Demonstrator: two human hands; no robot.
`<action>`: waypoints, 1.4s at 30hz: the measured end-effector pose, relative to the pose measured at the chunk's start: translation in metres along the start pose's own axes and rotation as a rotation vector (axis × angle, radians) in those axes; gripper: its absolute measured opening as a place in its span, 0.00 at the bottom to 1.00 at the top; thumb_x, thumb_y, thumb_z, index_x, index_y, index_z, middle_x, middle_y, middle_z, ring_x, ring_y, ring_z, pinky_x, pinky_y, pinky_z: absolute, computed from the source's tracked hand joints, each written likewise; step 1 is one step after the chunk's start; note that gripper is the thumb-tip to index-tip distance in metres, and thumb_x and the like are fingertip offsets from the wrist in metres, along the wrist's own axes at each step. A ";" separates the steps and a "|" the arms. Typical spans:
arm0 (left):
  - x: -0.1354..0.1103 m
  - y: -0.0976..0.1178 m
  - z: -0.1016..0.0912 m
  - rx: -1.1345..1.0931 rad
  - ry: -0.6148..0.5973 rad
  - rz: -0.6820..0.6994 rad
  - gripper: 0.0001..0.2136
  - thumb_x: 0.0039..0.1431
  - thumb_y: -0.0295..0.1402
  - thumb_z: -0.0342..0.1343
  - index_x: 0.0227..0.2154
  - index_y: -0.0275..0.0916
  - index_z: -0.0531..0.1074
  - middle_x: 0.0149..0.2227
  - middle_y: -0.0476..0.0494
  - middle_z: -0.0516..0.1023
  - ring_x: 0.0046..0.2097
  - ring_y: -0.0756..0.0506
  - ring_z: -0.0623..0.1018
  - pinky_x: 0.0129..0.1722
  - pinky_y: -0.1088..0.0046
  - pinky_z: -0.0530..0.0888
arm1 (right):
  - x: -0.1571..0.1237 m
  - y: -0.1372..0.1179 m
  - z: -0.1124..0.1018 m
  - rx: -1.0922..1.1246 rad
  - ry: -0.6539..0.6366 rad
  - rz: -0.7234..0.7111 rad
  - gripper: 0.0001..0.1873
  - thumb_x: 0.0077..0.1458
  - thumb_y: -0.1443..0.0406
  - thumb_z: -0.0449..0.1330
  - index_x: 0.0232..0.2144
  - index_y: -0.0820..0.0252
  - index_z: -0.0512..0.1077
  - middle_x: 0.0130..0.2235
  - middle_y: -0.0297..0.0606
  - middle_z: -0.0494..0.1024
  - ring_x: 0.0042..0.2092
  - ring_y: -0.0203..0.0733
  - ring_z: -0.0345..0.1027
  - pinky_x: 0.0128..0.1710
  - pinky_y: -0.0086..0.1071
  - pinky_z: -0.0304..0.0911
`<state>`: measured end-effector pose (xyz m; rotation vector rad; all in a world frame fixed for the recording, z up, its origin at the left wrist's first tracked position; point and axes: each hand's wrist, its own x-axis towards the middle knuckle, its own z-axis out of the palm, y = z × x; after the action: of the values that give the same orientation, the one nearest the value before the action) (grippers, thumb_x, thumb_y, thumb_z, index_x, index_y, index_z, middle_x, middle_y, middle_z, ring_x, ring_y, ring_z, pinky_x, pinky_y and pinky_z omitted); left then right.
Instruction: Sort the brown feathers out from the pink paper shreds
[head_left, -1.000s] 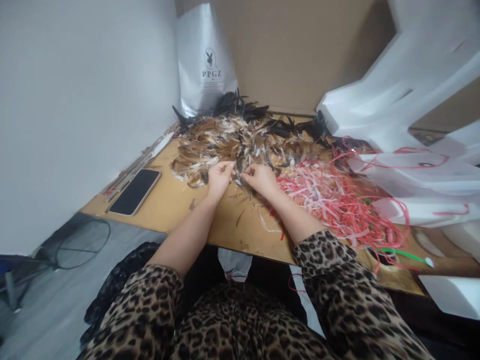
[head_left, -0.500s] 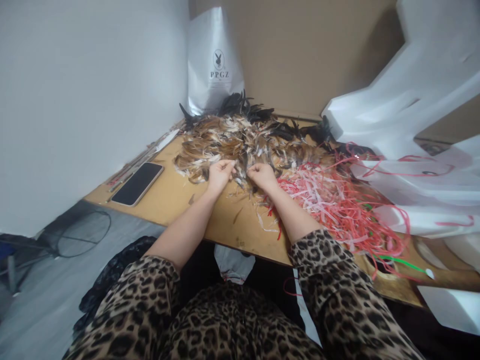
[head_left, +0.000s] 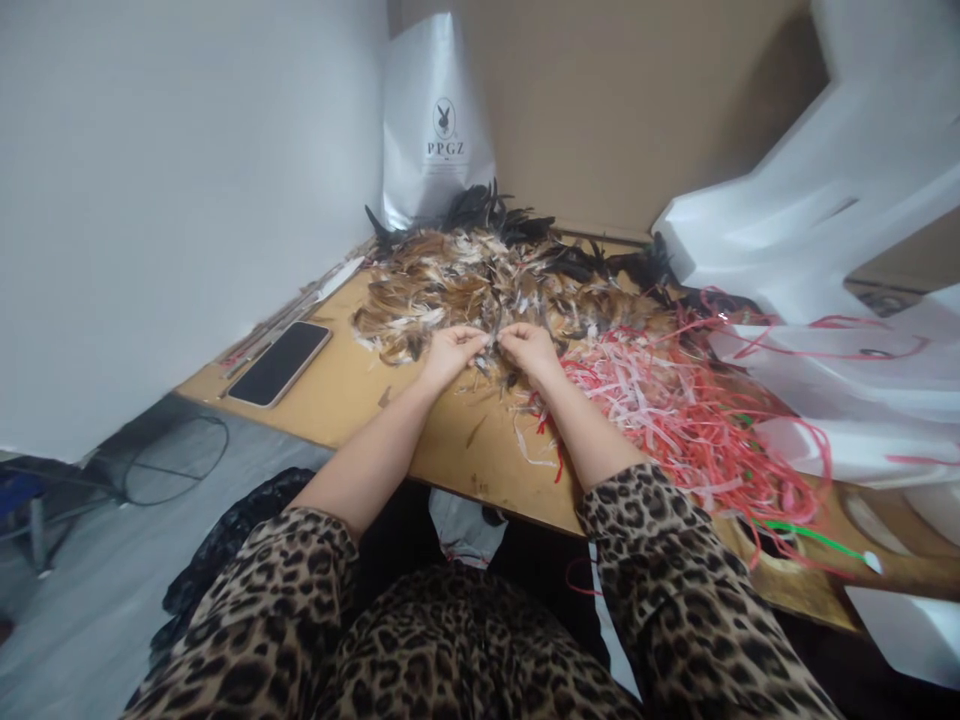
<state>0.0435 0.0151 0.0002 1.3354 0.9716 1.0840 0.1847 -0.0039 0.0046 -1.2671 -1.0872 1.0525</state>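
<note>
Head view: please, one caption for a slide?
Left hand and right hand close together at feathers, red strips alongside.

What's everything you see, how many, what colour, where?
feathers: many, brown, white, black, mid-table
strips: many, pink, red, white, table's right
green strip: one, green, table's right
phone: one, black, table's left
PPGZ bag: one, silver, behind feathers
table: one, tan, centre
sheeting: count unclear, white, right
wall: one, pale, left
panel: one, brown, back
crinkled plastic: one, black, lower left
wire loop: one, dark, lower left
white bundle: one, white, below table
sleeves: two, leopard-print, bottom
left hand: one, bare, at feathers
right hand: one, bare, at feathers
</note>
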 end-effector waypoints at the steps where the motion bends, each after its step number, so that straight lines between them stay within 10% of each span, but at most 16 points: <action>1: 0.000 0.000 0.000 0.003 -0.002 -0.003 0.13 0.42 0.37 0.62 0.28 0.32 0.73 0.20 0.49 0.72 0.16 0.58 0.62 0.16 0.81 0.57 | 0.000 0.001 0.001 -0.003 -0.005 -0.005 0.09 0.35 0.63 0.59 0.21 0.63 0.68 0.13 0.25 0.63 0.15 0.26 0.49 0.15 0.23 0.44; 42: 0.006 -0.007 -0.006 -0.159 -0.072 -0.042 0.10 0.44 0.33 0.61 0.27 0.32 0.69 0.30 0.42 0.77 0.22 0.55 0.73 0.17 0.83 0.64 | 0.003 0.004 -0.003 0.229 -0.068 0.143 0.14 0.33 0.62 0.65 0.22 0.61 0.65 0.13 0.26 0.66 0.14 0.27 0.54 0.12 0.20 0.45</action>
<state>0.0390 0.0226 -0.0062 1.2113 0.8388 1.0520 0.1881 -0.0014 0.0006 -1.1444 -0.9070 1.2973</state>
